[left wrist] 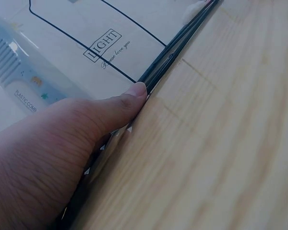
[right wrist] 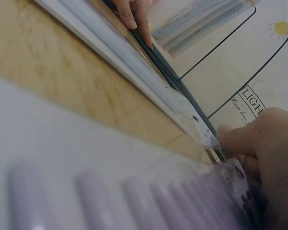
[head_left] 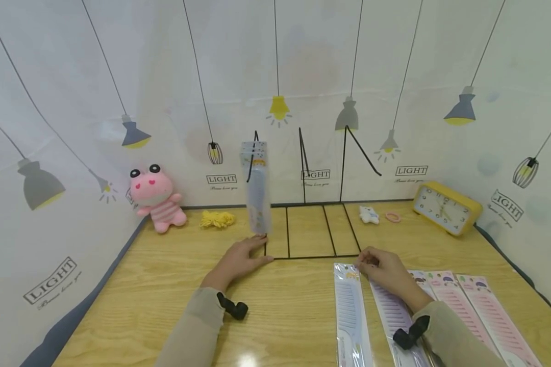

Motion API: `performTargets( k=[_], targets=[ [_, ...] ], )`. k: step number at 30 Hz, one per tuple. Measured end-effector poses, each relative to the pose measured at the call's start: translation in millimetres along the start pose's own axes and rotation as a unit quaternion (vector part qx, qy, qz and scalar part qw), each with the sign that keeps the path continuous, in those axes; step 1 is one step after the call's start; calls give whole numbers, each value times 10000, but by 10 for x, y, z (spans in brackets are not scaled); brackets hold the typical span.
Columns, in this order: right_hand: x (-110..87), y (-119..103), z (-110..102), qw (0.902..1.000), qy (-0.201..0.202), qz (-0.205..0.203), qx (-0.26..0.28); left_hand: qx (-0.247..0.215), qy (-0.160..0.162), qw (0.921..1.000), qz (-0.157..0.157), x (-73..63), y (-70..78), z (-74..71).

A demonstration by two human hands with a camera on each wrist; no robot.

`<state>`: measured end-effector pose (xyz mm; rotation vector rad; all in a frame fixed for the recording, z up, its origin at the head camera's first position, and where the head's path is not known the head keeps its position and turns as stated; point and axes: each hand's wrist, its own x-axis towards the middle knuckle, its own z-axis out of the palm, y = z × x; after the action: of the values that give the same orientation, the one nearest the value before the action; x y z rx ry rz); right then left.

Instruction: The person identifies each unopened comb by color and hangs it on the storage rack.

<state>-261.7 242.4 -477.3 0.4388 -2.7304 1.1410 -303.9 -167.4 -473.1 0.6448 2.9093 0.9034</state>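
A black wire display rack (head_left: 288,232) stands on the table, with upright hooks at its back. Several packaged blue combs (head_left: 257,191) hang from its left hook. My left hand (head_left: 241,260) lies at the rack's front left corner, its extended thumb (left wrist: 134,93) touching the front rail. At the front right corner, my right hand (head_left: 383,270) pinches the rack between curled fingers and thumb. Just below those fingertips lies a packaged blue comb (head_left: 347,311); a packaged purple comb (head_left: 390,316) lies partly under the right hand and wrist.
Packaged pink combs (head_left: 461,300) lie at the right. Along the back are a pink plush toy (head_left: 158,199), a yellow yarn bundle (head_left: 217,219), a small white figure (head_left: 369,214), a pink ring (head_left: 393,217) and a yellow clock (head_left: 447,209). A printed backdrop (head_left: 312,66) surrounds the table.
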Motion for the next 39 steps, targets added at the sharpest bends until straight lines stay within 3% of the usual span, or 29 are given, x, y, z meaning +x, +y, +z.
performTargets(
  k=[3, 7, 11, 14, 21, 25, 28, 31, 35, 37, 39],
  targets=[
    [6, 0, 6, 9997, -217, -140, -13, -11, 13, 10000, -18, 3, -9, -12],
    [4, -1, 17, 9966, -458, -627, -281, 115, 56, 9999, 17, 3, -18, -19],
    [1, -9, 26, 9920, -451, -1044, -556, 194, 81, 9998, 28, -6, -17, -23],
    [3, -8, 35, 9914, -418, -1171, -414, 216, 93, 9997, 50, -9, -24, -17],
    [-15, -21, 36, 9969, -105, -674, 397, 249, 89, 9996, 33, -13, -54, 5],
    [5, -91, -3, 9954, 146, 56, 940, 202, 108, 9997, 85, -13, -50, -14],
    [33, -195, -83, 9792, 162, 730, 1886, 203, 101, 9997, 96, -9, -52, -16],
    [37, -352, -185, 9446, 133, 1100, 3089, 157, 52, 9998, 67, -10, -52, -2],
    [55, -680, -322, 9011, -7, 1119, 4188, 73, -16, 10000, 52, -15, -37, 8],
    [93, -871, -379, 8906, -78, 1022, 4432, 88, -17, 9999, 72, -15, -34, 8],
    [145, -1053, -423, 8895, -142, 874, 4483, 125, -22, 9999, 74, -17, -30, 8]
  ],
)
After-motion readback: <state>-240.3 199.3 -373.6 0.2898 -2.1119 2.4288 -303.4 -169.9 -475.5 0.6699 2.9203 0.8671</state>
